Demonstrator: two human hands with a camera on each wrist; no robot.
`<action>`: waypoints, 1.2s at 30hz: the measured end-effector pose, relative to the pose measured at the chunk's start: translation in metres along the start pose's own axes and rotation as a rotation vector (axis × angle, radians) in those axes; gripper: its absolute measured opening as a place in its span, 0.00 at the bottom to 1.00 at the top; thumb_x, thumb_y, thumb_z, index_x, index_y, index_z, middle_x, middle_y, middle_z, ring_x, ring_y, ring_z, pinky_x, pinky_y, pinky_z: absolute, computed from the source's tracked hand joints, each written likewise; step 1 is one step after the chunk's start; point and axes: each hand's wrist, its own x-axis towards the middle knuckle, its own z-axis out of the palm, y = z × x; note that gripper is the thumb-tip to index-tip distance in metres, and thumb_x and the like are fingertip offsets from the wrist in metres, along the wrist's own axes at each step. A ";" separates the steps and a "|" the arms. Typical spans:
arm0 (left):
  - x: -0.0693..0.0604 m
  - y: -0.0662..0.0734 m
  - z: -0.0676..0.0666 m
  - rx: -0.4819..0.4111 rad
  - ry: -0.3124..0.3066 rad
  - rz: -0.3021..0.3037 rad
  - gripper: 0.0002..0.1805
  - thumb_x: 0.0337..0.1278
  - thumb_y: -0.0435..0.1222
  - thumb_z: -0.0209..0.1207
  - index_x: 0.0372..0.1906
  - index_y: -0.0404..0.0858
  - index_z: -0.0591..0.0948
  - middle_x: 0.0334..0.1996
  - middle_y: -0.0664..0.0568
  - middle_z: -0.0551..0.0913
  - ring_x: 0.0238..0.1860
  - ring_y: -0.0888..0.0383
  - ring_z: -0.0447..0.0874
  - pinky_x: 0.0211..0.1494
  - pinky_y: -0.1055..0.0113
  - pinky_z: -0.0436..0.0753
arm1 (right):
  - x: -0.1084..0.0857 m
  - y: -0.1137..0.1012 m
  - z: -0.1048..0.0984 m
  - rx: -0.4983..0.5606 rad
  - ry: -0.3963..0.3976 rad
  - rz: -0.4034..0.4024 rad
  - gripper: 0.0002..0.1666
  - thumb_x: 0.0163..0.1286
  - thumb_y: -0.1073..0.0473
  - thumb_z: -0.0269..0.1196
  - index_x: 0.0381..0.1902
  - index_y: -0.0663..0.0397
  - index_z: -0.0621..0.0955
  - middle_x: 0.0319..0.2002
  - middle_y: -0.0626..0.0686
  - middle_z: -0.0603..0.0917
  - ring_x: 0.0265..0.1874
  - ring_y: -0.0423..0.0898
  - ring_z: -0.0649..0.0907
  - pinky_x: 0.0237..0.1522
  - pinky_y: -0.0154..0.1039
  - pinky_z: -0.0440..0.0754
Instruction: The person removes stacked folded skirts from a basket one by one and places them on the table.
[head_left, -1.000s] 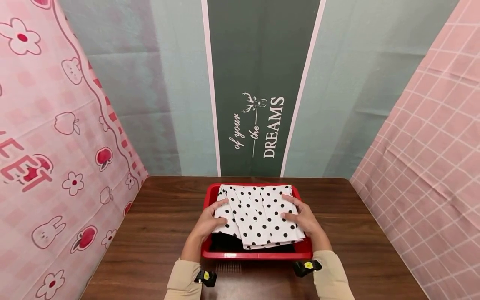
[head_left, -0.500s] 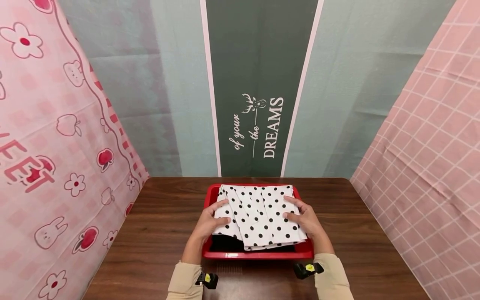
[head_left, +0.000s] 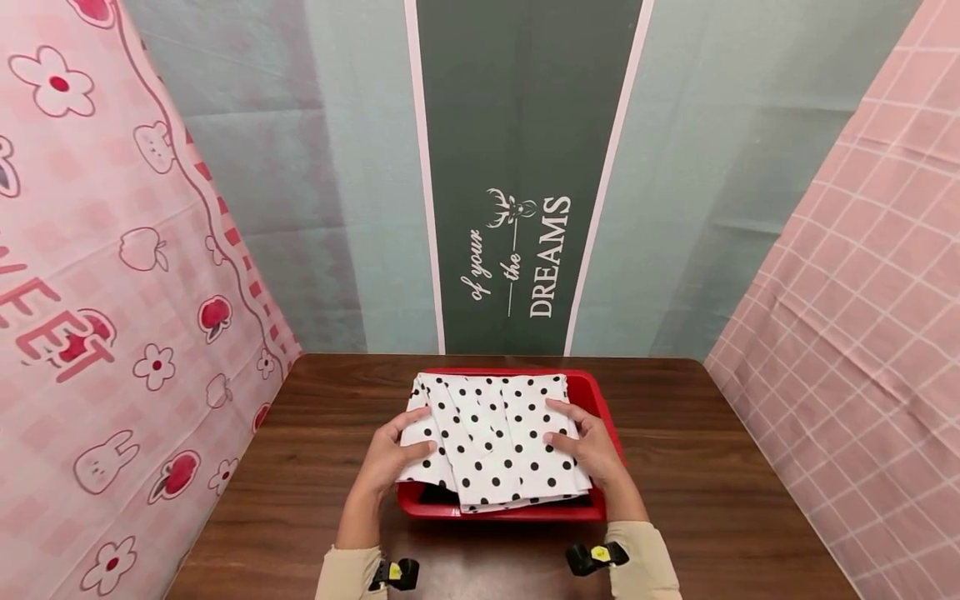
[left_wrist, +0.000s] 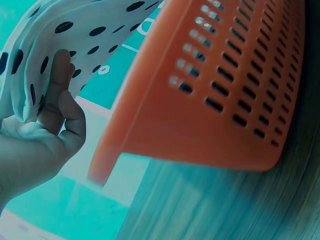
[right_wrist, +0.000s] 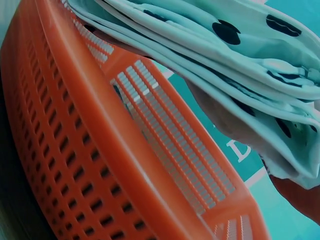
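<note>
Handling: The folded cloth (head_left: 495, 442) appears light and soft, a fabric in several loose layers. Breakage is unlikely; the probable faults are layers slipping over one another, or the middle sagging if only one side is borne. The surface looks matte rather than slick, so modest pressure should suffice. The sound hold is at the two opposite sides, thumb above and fingers beneath, with every layer caught together.

Grip: The left grip (head_left: 386, 454) is closed loosely about the cloth's left side, thumb and forefinger spread on the upper face and other fingers underneath. The right grip (head_left: 592, 448) holds the right side likewise, thumb and finger apart on top, the rest below the layers.

Location: The cloth is over the mouth of a red slotted basket (head_left: 598, 400), which stands on the brown wood-grain table (head_left: 697, 475). It sits toward the basket's left, leaving part of the right inner wall exposed. Whether its underside touches the rim cannot be established from these angles.

Appearance: White with round black dots. The outline is roughly rectangular, with slanting folds across the top. The front edge is uneven, its left portion set back. Stacked, wavy layer edges show in the right wrist view.
</note>
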 end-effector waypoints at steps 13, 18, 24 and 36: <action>-0.018 0.004 -0.032 -0.018 0.083 -0.066 0.30 0.42 0.23 0.67 0.57 0.35 0.77 0.56 0.42 0.73 0.45 0.61 0.75 0.40 0.70 0.77 | 0.003 -0.002 0.038 0.068 -0.062 -0.027 0.32 0.57 0.71 0.65 0.62 0.57 0.73 0.51 0.62 0.78 0.32 0.52 0.83 0.34 0.44 0.82; -0.021 0.003 -0.042 0.013 0.118 -0.055 0.30 0.42 0.22 0.66 0.58 0.34 0.76 0.57 0.42 0.72 0.41 0.65 0.75 0.38 0.70 0.78 | 0.005 0.000 0.052 0.054 -0.058 -0.046 0.32 0.57 0.70 0.66 0.61 0.57 0.74 0.50 0.61 0.78 0.33 0.50 0.83 0.33 0.42 0.82; -0.026 0.002 -0.059 0.046 0.137 -0.065 0.31 0.43 0.22 0.65 0.59 0.33 0.75 0.58 0.43 0.71 0.42 0.63 0.74 0.38 0.70 0.78 | 0.007 -0.001 0.068 0.102 -0.119 -0.082 0.33 0.57 0.72 0.65 0.62 0.60 0.72 0.49 0.62 0.78 0.34 0.47 0.83 0.34 0.39 0.81; -0.033 0.008 -0.090 0.058 0.171 -0.109 0.33 0.47 0.26 0.65 0.63 0.33 0.70 0.63 0.46 0.64 0.53 0.60 0.68 0.41 0.74 0.75 | -0.004 -0.027 0.106 0.145 -0.193 -0.110 0.33 0.58 0.76 0.61 0.62 0.70 0.68 0.49 0.66 0.78 0.33 0.45 0.82 0.33 0.37 0.81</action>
